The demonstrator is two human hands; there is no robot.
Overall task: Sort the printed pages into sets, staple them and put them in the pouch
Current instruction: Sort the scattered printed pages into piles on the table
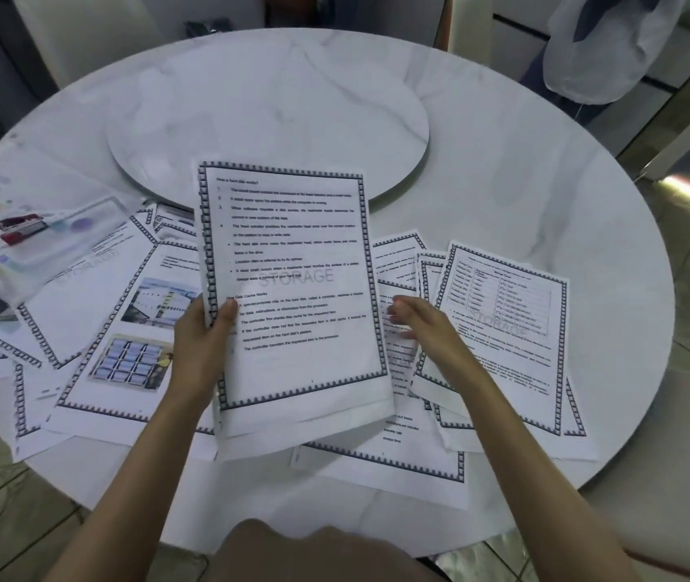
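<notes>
At left edge of stack (292,287), left hand (202,342) grips; right hand (423,325) beside

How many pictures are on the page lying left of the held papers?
2. The upper picture is just left of the left hand; the lower picture sits below it. The held papers cover part of the page, so more may be hidden.

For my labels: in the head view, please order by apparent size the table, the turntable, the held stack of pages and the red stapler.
1. table: largest.
2. turntable and held stack of pages: about alike; the stack is nearer the camera, so unranked.
3. red stapler: smallest.
</notes>
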